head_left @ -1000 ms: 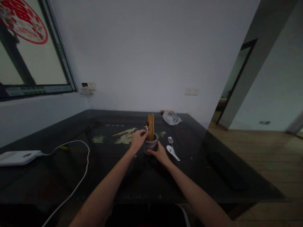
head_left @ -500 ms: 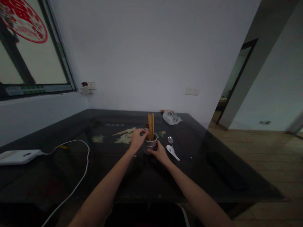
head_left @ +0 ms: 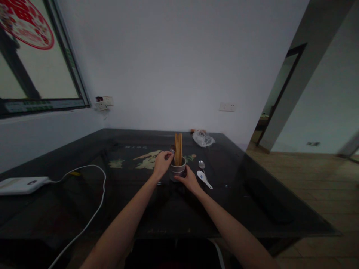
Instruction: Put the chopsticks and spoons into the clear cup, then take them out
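A small grey cup (head_left: 178, 170) stands on the dark glass table (head_left: 84, 201) and holds several upright wooden chopsticks (head_left: 178, 148). My left hand (head_left: 160, 165) is closed in a pinch on a metal spoon (head_left: 172, 149) at the cup's left rim, its bowl pointing up. My right hand (head_left: 190, 180) is wrapped round the cup's lower right side. Just right of the cup lie a second metal spoon (head_left: 202, 164) and a white ceramic spoon (head_left: 204, 179).
A white device (head_left: 22, 184) with a white cable (head_left: 92, 213) sits at the table's left. A clear plastic bag (head_left: 203, 138) lies at the far edge. Wall sockets (head_left: 227, 107), a window on the left and a doorway on the right surround the table.
The hands hold almost the same pose. The spoon in my left hand has sunk slightly at the cup's rim.
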`<state>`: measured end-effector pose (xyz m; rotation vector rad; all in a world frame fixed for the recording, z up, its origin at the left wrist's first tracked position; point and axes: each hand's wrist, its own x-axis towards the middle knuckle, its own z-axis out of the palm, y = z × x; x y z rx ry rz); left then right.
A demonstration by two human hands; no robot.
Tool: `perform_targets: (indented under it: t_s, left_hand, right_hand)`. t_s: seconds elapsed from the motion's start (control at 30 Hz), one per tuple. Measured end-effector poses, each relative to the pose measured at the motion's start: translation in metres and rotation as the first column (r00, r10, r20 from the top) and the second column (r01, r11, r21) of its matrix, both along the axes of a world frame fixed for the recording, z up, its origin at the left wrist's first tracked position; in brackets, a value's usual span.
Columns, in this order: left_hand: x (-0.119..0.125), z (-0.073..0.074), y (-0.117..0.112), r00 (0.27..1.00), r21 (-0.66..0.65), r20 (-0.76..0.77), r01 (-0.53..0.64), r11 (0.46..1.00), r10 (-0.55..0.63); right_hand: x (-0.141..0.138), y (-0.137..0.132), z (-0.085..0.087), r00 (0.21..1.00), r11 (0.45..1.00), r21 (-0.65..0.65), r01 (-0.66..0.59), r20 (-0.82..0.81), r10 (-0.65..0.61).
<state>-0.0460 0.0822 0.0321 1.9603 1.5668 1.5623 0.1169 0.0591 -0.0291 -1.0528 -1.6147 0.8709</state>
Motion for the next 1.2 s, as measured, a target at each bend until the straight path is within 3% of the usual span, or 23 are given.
perform_targets:
  t_s: [0.3, 0.77, 1.2]
  left_hand:
    - [-0.0031, -0.0038, 0.0054, 0.99, -0.064, 0.134, 0.044, 0.997, -0.035]
    - [-0.0046, -0.0015, -0.0002, 0.997, -0.011, -0.062, -0.039, 0.999, 0.038]
    - [-0.0072, -0.001, -0.0001, 1.0, -0.05, 0.014, -0.006, 0.999, 0.007]
  right_hand:
    - [0.0014, 0.0017, -0.0014, 1.0, 1.0, 0.004, 0.005, 0.012, -0.005]
    - [0.0012, 0.0001, 0.0006, 1.0, 1.0, -0.005, 0.006, 0.011, -0.006]
    - [0.001, -0.0024, 0.0035, 1.0, 1.0, -0.005, 0.001, -0.004, -0.001]
